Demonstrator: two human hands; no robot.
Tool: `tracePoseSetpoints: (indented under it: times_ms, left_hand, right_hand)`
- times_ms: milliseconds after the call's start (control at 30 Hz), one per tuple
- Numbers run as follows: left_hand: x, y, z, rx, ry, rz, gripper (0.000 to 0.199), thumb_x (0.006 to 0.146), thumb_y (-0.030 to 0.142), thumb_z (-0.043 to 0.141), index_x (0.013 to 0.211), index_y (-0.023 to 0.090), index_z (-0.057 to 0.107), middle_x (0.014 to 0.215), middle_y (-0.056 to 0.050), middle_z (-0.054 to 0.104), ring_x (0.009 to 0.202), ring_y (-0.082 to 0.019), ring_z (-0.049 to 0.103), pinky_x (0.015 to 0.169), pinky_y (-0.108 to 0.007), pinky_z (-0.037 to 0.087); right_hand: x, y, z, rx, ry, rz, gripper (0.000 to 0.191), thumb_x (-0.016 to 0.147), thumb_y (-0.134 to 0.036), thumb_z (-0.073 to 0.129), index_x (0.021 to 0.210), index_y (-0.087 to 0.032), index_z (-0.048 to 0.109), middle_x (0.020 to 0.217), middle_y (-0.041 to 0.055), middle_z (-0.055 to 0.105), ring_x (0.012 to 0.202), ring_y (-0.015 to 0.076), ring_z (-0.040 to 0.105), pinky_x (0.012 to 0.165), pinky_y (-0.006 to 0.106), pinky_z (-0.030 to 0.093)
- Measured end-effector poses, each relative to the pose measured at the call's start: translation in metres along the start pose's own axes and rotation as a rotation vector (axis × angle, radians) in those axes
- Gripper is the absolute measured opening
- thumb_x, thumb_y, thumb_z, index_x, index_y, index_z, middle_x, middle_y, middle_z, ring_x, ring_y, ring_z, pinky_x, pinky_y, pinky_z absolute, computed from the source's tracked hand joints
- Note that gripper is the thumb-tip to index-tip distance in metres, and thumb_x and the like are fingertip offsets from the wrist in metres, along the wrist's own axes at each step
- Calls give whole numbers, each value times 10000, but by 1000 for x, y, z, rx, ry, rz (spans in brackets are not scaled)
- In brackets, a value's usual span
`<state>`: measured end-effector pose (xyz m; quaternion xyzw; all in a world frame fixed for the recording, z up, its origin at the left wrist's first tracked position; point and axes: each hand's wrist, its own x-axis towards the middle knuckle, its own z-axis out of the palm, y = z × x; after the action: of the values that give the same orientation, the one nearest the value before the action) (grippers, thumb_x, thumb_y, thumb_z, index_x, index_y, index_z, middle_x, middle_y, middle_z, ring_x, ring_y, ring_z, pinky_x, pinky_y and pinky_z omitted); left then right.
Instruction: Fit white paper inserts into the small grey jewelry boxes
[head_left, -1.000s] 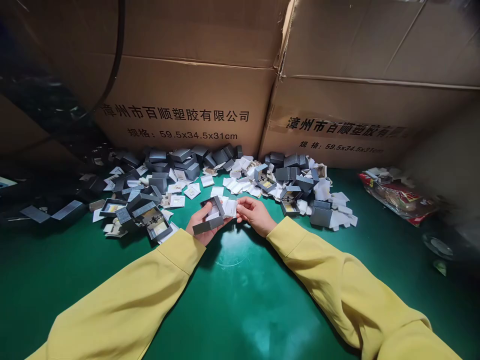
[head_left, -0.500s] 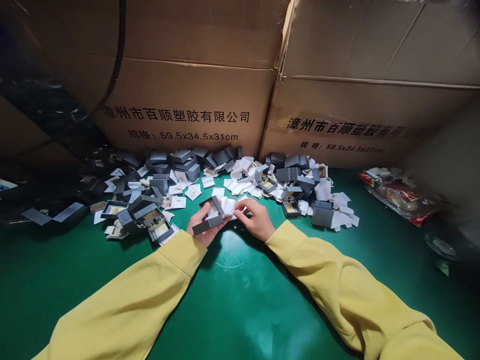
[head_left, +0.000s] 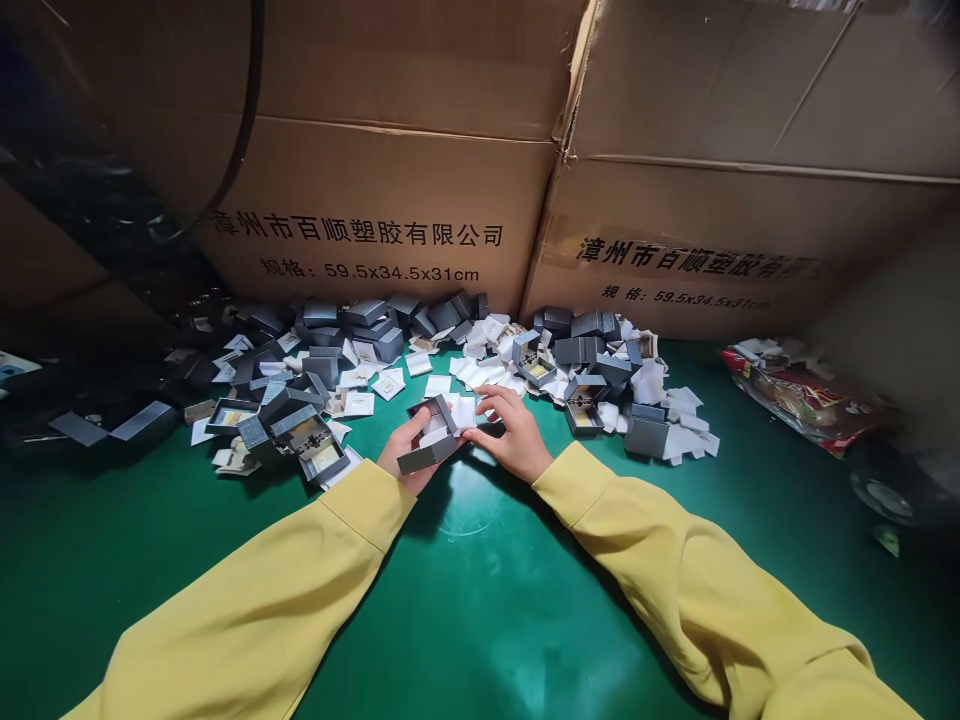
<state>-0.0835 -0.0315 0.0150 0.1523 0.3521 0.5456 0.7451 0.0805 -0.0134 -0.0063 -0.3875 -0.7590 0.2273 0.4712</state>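
My left hand is closed around a small dark grey jewelry box, whose lid stands open and whose inside looks pale. A white folded card insert sticks out at the box's right side. My right hand has its thumb and fingers bent around the right edge of that insert; the exact contact is partly hidden. Just beyond my hands lie loose white cards. Left of my left hand, an open grey box with metal hinges rests on the pile.
Grey boxes and white inserts are heaped along the back of the green table. More boxes lie at right. Large cardboard cartons stand behind. A red plastic bag sits at far right, and a dark cable hangs at left.
The grey box in my left hand has shifted slightly right and turned, showing more of its inside. My right fingers have spread a little around the white insert.
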Motion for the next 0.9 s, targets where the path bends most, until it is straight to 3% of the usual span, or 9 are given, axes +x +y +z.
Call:
tracePoseSetpoints:
  times_ms: [133,267,400,533,700,900]
  left_hand:
    - [0,0,1,18,1,1,236,844,258,483,932,96,629,893,-98,679,832,-213,648,867,-410,505]
    - [2,-3,0,78,39,14,228,840,234,483,889,79,643,843,-103,685,783,-198,653,825,-377,521]
    - [5,-6,-3,135,37,46,208,792,223,551,890,67,648,809,-105,688,743,-199,656,780,-361,530]
    - [6,-7,-4,141,30,47,220,776,216,562,911,61,641,813,-110,689,751,-208,659,763,-360,531]
    - [5,-7,-5,181,21,38,271,760,242,586,955,58,624,803,-116,688,760,-223,661,742,-359,531]
    - [3,-7,-5,219,14,58,315,717,280,638,955,74,625,813,-102,693,750,-208,655,725,-324,517]
  right_hand:
    - [0,1,1,-10,-3,-39,153,730,-273,624,803,-205,507,1065,78,597,936,184,543,684,297,489]
    - [0,2,3,-41,6,-7,267,705,-228,628,947,-199,520,962,57,598,809,155,549,623,268,486]
    - [-1,1,3,-80,-36,-47,399,716,-160,581,1105,-214,512,1037,64,569,806,149,537,639,268,488]
    - [-2,-1,3,-76,-26,-74,391,725,-139,545,1108,-216,523,1132,83,522,828,148,538,665,274,496]
    - [-1,-1,3,-37,-51,-34,476,717,-128,542,1178,-227,474,1073,64,526,737,117,520,635,255,501]
    - [-2,0,2,-33,-95,-89,464,720,-117,526,1168,-229,488,1124,76,498,806,130,535,696,271,512]
